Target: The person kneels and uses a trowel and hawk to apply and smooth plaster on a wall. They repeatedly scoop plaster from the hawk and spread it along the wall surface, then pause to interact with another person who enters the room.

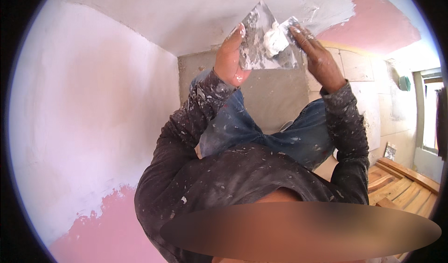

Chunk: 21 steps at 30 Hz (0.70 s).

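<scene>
My left hand is closed on the edge of a flat metal plate, its thumb on top. Dried and wet white smears cover the plate, and a lump of white putty sits towards its right side. In my right hand is a putty knife, with my fingers laid along its smeared blade. The blade is tilted close beside the putty at the plate's right edge. Its handle is hidden by my hand. White specks dot both my hands and my dark sleeves.
Pale coated walls stand on the left and ahead. Bare pink patches show at the lower left and upper right. Grey floor lies below my hands. Wooden boards and another smeared blade are at right.
</scene>
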Tool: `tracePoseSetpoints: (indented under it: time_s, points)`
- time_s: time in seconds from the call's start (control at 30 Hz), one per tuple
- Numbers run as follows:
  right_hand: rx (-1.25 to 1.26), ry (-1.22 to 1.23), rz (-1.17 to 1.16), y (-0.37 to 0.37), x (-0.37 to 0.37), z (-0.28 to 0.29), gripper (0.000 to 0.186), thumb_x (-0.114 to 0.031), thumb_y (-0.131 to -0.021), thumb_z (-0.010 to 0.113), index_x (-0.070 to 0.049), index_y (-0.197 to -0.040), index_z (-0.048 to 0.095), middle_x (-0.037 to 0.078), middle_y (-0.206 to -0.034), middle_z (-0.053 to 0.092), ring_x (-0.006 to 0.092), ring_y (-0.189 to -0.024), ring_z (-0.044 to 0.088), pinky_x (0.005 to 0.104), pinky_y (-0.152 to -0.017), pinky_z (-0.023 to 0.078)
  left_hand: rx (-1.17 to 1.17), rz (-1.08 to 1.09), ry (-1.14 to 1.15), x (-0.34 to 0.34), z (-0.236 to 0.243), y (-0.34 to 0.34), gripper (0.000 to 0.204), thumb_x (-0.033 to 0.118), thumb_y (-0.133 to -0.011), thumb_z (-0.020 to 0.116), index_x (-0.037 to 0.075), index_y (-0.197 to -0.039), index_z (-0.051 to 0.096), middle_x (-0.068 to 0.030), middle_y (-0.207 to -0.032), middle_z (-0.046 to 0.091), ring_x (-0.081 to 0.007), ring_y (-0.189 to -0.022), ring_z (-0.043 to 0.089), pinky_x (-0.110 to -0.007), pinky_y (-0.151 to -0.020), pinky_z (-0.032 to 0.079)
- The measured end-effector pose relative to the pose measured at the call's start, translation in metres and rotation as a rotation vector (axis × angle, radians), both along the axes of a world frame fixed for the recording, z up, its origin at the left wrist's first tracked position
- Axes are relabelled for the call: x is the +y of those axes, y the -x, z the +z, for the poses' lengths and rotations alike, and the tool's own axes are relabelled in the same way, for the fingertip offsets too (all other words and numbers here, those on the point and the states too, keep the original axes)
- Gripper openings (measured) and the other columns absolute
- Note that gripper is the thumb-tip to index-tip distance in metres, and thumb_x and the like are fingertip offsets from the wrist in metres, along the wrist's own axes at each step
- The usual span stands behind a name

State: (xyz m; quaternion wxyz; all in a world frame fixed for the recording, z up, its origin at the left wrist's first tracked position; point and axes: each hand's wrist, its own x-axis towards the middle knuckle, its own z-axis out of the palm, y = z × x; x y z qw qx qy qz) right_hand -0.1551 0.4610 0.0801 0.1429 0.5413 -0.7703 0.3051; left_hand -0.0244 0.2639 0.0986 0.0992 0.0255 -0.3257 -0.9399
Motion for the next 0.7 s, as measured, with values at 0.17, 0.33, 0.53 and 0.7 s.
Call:
tracePoseSetpoints:
  time_s: [0.17, 0.33, 0.53, 0.7]
  points:
    - [-0.42, 0.123, -0.046, 0.002, 0.006, -0.031, 0.05, 0.005, -0.087, 0.049, -0.002, -0.135, 0.044, 0.023, -0.121, 0.058, 0.0339, -0.114, 0.057, 0.0345, -0.094, 0.045, 0.0, 0.029, -0.016, -0.027, 0.013, 0.004, 0.041, 0.032, -0.099, 0.044, 0.003, -0.128, 0.047, -0.0112, -0.124, 0.057, -0.0255, -0.112, 0.058, -0.043, -0.098, 0.045]
    - [-0.201, 0.264, 0.058, -0.014, -0.019, 0.002, 0.056, 0.009, -0.081, 0.05, -0.005, -0.135, 0.046, 0.019, -0.124, 0.058, 0.0312, -0.105, 0.061, 0.037, -0.085, 0.051, -0.232, 0.026, 0.069, -0.048, -0.016, 0.015, 0.041, 0.031, -0.099, 0.042, 0.003, -0.129, 0.046, -0.0116, -0.123, 0.057, -0.0237, -0.113, 0.056, -0.041, -0.098, 0.045]
    - [-0.165, 0.052, -0.005, 0.026, -0.039, -0.05, 0.068, 0.015, -0.073, 0.049, -0.015, -0.134, 0.049, 0.021, -0.125, 0.055, 0.039, -0.108, 0.057, 0.0403, -0.09, 0.049, -0.209, 0.175, 0.114, -0.068, -0.012, 0.014, 0.038, 0.029, -0.098, 0.044, 0.004, -0.126, 0.049, -0.0116, -0.123, 0.057, -0.0243, -0.114, 0.056, -0.041, -0.099, 0.044]
    - [-0.316, 0.368, 0.039, 0.018, -0.036, -0.064, 0.056, 0.009, -0.082, 0.051, -0.012, -0.134, 0.05, 0.022, -0.122, 0.058, 0.0335, -0.111, 0.059, 0.0372, -0.091, 0.049, -0.087, 0.506, 0.002, -0.049, -0.053, -0.008, 0.041, 0.028, -0.098, 0.042, 0.004, -0.131, 0.044, -0.0139, -0.131, 0.051, -0.0294, -0.124, 0.047, -0.049, -0.106, 0.037]
